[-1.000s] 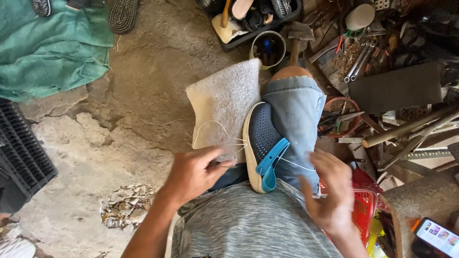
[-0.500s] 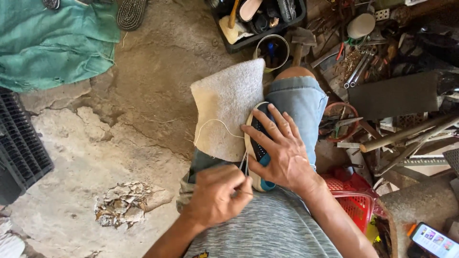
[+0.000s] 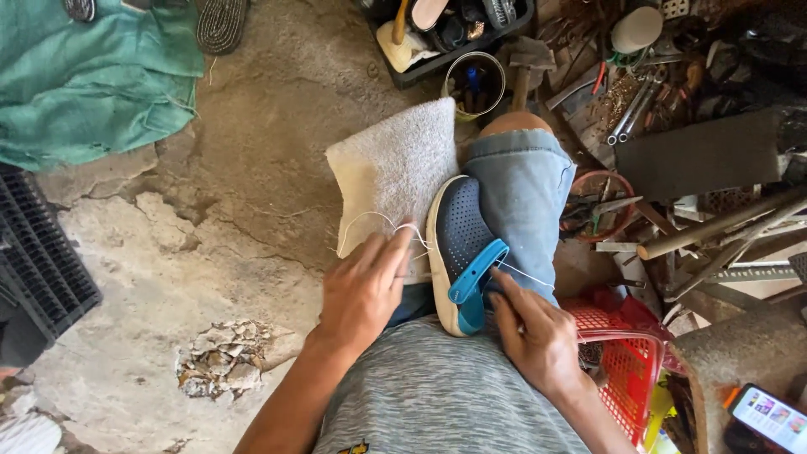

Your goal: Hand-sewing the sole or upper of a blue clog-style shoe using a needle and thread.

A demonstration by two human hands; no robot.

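In the head view, a dark blue perforated clog with a pale sole and a bright blue heel strap is seen lying on its side across the person's lap, wedged between a grey towel pad on the left thigh and the denim-covered right knee. The left hand is laid on the lower edge of the pad, its fingertips pinched on a loop of white thread that runs to the sole edge of the clog. The right hand is pressed against the heel end just below the strap, fingers closed on another length of the same thread; whether a needle is held there cannot be told.

The clog is judged light, of soft springy foam that gives under a thumb, so it is best braced at the thick sole rim or heel rather than at the thin perforated upper. The strap looks free to swing and offers a poor hold. The thread is fine and is likely to slip unless pinched firmly.

Scattered metal tools, a red basket and a phone lie to the right on the cracked concrete floor.
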